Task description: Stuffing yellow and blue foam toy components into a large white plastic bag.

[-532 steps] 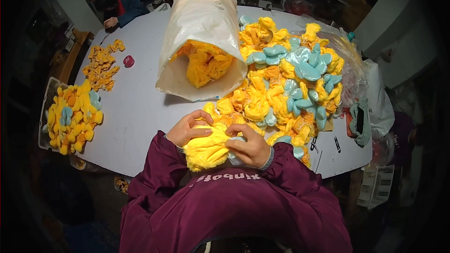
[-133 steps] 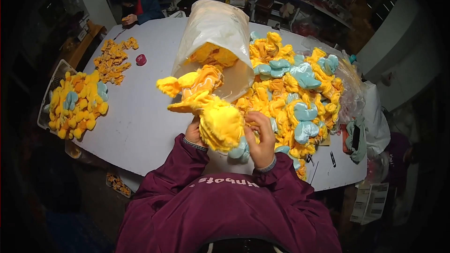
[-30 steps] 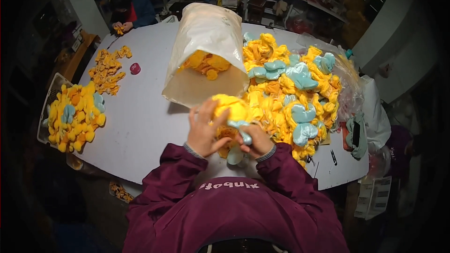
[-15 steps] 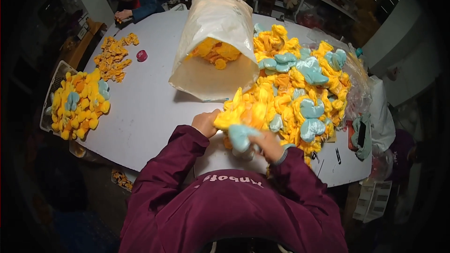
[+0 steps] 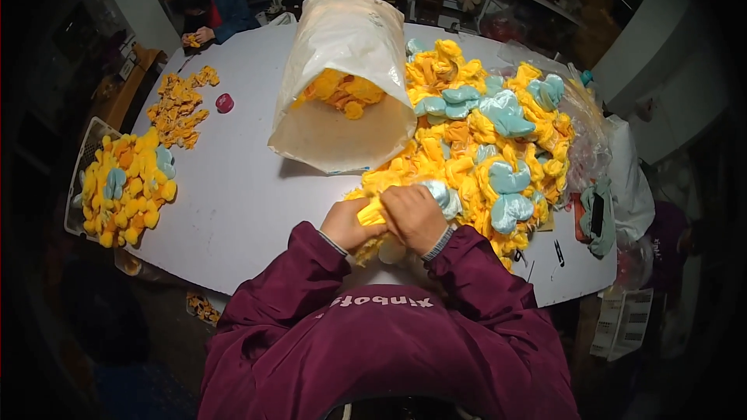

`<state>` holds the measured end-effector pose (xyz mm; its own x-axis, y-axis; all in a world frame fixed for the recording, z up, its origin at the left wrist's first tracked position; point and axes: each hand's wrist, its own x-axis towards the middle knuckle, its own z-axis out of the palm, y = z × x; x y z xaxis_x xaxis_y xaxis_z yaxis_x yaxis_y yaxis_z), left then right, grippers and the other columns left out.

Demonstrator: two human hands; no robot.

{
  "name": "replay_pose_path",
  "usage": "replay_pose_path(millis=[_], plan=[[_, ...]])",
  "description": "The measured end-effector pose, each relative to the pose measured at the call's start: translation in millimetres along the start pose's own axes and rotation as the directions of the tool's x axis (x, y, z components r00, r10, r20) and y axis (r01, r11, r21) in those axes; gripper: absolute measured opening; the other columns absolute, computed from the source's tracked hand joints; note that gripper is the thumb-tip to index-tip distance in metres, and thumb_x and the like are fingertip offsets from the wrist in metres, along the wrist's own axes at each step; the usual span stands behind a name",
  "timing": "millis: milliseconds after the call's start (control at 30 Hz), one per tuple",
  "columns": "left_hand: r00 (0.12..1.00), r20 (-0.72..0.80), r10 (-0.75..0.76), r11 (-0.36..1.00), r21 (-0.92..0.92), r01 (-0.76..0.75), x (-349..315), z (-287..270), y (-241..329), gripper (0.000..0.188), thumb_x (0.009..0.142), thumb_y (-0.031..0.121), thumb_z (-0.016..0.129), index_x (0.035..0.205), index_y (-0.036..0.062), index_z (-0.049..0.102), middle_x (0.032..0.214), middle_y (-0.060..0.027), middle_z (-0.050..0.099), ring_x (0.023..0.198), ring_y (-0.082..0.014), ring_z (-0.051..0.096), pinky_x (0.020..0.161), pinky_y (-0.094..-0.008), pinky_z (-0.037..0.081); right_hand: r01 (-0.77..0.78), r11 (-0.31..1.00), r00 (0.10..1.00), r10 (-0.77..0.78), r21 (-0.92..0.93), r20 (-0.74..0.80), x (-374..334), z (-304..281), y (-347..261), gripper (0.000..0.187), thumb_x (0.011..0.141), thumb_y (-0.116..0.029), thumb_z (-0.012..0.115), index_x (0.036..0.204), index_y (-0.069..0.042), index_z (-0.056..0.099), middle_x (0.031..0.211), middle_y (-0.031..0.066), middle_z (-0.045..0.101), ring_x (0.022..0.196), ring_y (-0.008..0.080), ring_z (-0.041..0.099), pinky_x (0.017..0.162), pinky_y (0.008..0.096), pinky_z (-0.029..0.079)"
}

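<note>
Close together at the near edge of the pile, my left hand (image 5: 348, 222) and my right hand (image 5: 418, 216) are both closed on a yellow plush piece (image 5: 372, 213). Its soft yellow cloth shows between my fingers and hangs below them; the rest is hidden by my hands. A light-blue padded part (image 5: 437, 193) lies against the far side of my right hand; I cannot tell if it belongs to the held piece. To the right spreads a big heap of yellow plush pieces (image 5: 467, 159) with light-blue rounded parts.
A white sack (image 5: 342, 39) lies with its mouth toward me, yellow pieces inside. At left stand a basket (image 5: 75, 214) of stuffed yellow plush, a small yellow pile (image 5: 177, 107) and a pink round object (image 5: 225, 103). Black snips (image 5: 558, 253) lie right. A person (image 5: 222, 15) sits far left.
My right hand has moved up and left to meet my left hand on the yellow piece. The light-blue part it had between its fingers no longer shows there.
</note>
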<state>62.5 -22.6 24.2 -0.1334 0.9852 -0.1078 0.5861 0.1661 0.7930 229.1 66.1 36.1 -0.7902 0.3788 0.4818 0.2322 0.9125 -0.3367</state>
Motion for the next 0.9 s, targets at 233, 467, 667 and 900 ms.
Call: replay_pose_path(millis=[233,467,667,900], plan=[[0.961,0.238,-0.142,0.545,-0.791,0.277,-4,-38,18,0.024,0.073,0.009,0.075,0.091,-0.0014,0.063,0.082,-0.0113,0.066,0.065,-0.0157,0.060,0.060,-0.0216,0.047,0.033,0.968,0.974,0.025,0.248,-0.224,-19,12,-5,0.020,0.077,-0.003,0.062,0.097,-0.004,0.059,0.116,0.0134,0.055,0.093,0.0285,0.058,0.079,0.0335,0.048],[0.975,0.202,-0.091,0.606,-0.766,0.216,3,-34,24,0.022,0.074,0.005,0.073,0.092,-0.0024,0.062,0.079,-0.0072,0.063,0.066,-0.0124,0.058,0.061,-0.0177,0.046,0.030,0.963,0.980,0.024,0.269,-0.197,-14,3,-9,0.020,0.077,-0.002,0.062,0.097,-0.003,0.062,0.116,0.0137,0.055,0.090,0.0289,0.058,0.078,0.0337,0.049],[0.990,0.122,-0.077,0.753,-0.644,0.138,1,-27,46,0.028,0.074,0.005,0.072,0.100,-0.0021,0.062,0.079,-0.0051,0.062,0.067,-0.0131,0.057,0.063,-0.0189,0.046,-0.232,0.940,0.970,0.244,0.252,-0.017,-18,-3,-6,0.024,0.076,-0.002,0.064,0.100,-0.002,0.064,0.118,0.0146,0.054,0.092,0.0285,0.058,0.079,0.0324,0.049],[0.862,-0.433,0.265,0.800,-0.400,-0.447,1,-4,33,0.035,0.079,0.007,0.064,0.112,-0.0033,0.058,0.101,-0.0107,0.059,0.091,-0.0204,0.057,0.080,-0.0265,0.046,-0.330,0.851,0.906,0.407,0.409,-0.117,-18,-7,11,0.026,0.076,-0.006,0.066,0.102,-0.003,0.065,0.123,0.0170,0.051,0.097,0.0299,0.057,0.083,0.0329,0.048]])
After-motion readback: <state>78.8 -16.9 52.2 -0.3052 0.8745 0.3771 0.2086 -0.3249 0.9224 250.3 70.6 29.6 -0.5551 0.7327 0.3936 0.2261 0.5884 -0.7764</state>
